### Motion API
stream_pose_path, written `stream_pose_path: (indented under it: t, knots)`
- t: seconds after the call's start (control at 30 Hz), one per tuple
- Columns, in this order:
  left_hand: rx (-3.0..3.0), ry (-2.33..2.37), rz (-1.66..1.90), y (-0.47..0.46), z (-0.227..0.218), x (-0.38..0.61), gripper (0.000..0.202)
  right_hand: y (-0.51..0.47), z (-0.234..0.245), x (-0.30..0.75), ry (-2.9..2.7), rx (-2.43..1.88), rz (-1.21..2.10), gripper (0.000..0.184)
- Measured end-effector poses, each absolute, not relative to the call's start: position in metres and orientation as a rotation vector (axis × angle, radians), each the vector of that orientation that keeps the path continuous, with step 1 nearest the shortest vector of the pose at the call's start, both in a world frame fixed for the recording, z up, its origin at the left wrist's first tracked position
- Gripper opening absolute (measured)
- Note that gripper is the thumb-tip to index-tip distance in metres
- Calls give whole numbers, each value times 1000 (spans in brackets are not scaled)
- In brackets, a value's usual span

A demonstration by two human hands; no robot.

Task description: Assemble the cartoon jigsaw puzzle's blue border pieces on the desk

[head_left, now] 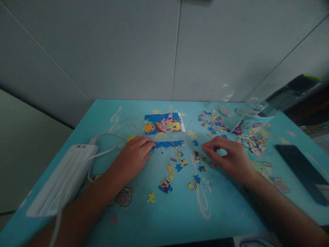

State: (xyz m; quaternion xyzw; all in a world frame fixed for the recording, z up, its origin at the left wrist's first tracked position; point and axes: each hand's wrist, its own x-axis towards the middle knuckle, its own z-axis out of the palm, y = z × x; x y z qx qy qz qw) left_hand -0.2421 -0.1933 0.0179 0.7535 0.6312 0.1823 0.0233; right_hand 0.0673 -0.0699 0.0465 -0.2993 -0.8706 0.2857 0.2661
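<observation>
My left hand has its fingers closed at the left end of a joined strip of blue jigsaw pieces, covering that end. To the right, my right hand is held in a pinch, thumb against forefinger; whatever lies between the tips is too small to make out. Just left of those fingertips is a loose blue piece. Small joined clusters, such as the red and yellow one, lie below the strip with a yellow piece. Behind the strip lies the cartoon reference picture.
Piles of loose jigsaw pieces lie at the back right, beside a clear container with a printed wrap. A dark phone-like slab rests at the right. A white power strip with cables occupies the left; a wall stands behind.
</observation>
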Motion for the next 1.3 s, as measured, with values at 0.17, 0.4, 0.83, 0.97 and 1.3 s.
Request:
stream_pose_path:
  t: [0.17,0.4,0.83,0.97,1.3]
  knots:
    - [2342,1949,551,-194,17,-243,20,-65,45,66,-2277,-909,625,10]
    - [2342,1927,617,-193,9,-246,23,-65,39,64,-2418,-877,773,15]
    - [2372,1934,644,-195,2,-246,24,-62,32,60,-2640,-875,770,17]
    - [2372,1944,624,-195,5,-244,24,-65,35,57,-2607,-851,789,10]
    - [2379,1972,598,-194,13,-239,23,-51,45,36,-2545,-662,925,19]
